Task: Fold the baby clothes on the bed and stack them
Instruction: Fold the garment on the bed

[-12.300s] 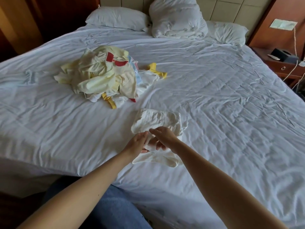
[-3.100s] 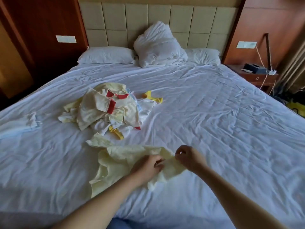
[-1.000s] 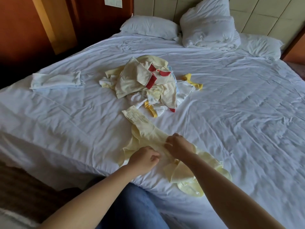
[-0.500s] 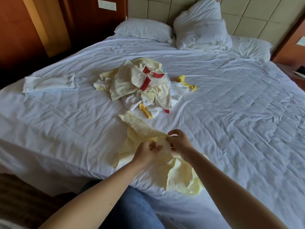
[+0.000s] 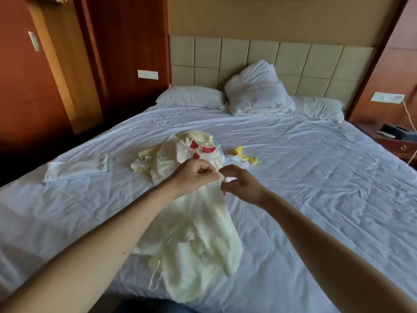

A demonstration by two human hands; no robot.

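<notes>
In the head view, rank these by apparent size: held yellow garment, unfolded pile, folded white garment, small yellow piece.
1. held yellow garment, though it is nearest the camera
2. unfolded pile, partly covered
3. folded white garment, not far behind the pile
4. small yellow piece

A flat white pillow [image 5: 190, 96] and another white pillow [image 5: 319, 108] are lying against the padded beige headboard [image 5: 248, 55], flanking a crumpled white duvet bundle [image 5: 257, 91]. A dark box [image 5: 394, 132] is sitting on the reddish wooden nightstand [image 5: 401, 146].
</notes>
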